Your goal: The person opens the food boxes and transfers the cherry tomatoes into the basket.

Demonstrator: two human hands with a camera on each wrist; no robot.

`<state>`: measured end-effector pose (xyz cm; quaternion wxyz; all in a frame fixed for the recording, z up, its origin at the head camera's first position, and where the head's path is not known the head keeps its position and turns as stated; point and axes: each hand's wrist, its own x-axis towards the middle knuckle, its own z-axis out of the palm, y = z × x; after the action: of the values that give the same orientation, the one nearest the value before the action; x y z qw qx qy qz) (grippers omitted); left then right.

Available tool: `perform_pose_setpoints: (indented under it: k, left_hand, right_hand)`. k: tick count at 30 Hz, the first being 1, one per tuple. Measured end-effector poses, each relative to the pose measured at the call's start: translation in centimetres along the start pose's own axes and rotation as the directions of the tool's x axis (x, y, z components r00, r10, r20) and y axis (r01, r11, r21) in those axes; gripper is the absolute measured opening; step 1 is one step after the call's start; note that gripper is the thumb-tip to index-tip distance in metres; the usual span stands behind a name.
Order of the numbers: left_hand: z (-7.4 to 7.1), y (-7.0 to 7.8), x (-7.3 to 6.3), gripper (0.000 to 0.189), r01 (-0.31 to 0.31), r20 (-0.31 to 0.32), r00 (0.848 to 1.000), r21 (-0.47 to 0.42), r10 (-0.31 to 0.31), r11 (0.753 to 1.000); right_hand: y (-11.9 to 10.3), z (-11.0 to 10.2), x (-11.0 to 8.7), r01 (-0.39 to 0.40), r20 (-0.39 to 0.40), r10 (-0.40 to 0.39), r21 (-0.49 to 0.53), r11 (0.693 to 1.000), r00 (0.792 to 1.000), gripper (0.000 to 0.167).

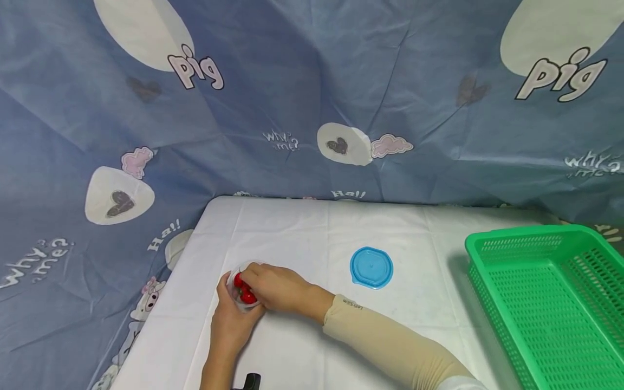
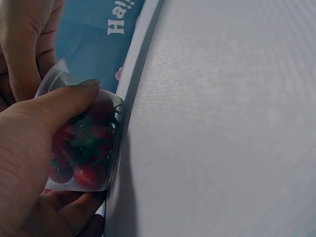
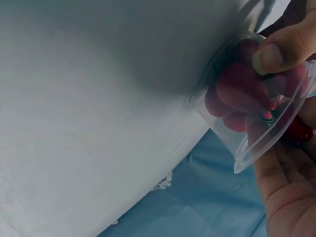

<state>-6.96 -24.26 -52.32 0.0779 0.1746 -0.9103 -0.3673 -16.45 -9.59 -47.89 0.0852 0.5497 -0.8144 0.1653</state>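
- Small clear plastic tub (image 3: 222,136): it is near the left edge of the counter (image 1: 292,233), with its top off. I can't tell if its bottom touches the counter.
- Cherry tomatoes (image 1: 247,296): they sit in the tub, red and shiny with green tops. The tub's sides likely keep them from rolling off.
- Left hand (image 1: 234,319): it grips the tub, thumb on one side and fingers around the other. That likely stops the tub from tipping and leaves the top free.
- Right hand (image 1: 280,287): it comes across from the right, its bent fingers dipping into the tub among the tomatoes. I can't tell if they pinch one.
- Blue lid (image 1: 371,267): it lies flat on the counter, to the right of the hands. It may fit the tub, and there it is out of the way.
- Green basket (image 1: 501,314): it is at the far right, well apart from the tub, so the arm in the tan sleeve (image 1: 390,336) has room.
- Blue sheet (image 1: 273,97): it hangs behind, with "pig" printed on it.
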Motion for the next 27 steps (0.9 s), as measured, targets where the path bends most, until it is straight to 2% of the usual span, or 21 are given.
perform_pose_setpoints:
  k: [5, 11, 19, 27]
  left_hand:
    - [0.0, -0.2, -0.1, 0.112, 0.018, 0.015, 1.0, 0.008, -0.018, 1.0]
    - [0.1, -0.1, 0.0, 0.112, 0.013, 0.012, 1.0, -0.001, -0.013, 1.0]
    - [0.2, 0.0, 0.2, 0.116, 0.03, 0.005, 1.0, -0.006, -0.03, 1.0]
    - [0.2, 0.2, 0.0, 0.116, 0.052, 0.007, 0.999, -0.017, -0.052, 0.998]
  right_hand:
    - [-0.1, -0.3, -0.1, -0.008, -0.014, 0.008, -0.021, 1.0, 1.0, 0.022]
    - [0.2, -1.5, -0.6, -0.052, -0.017, 0.053, 0.015, 0.999, 0.998, 0.026]
    - [1.4, -3.6, -2.1, -0.057, -0.028, 0.057, 0.011, 0.998, 0.998, 0.025]
    - [2.8, -6.1, -4.6, -0.067, 0.012, 0.068, -0.027, 0.997, 0.998, 0.025]
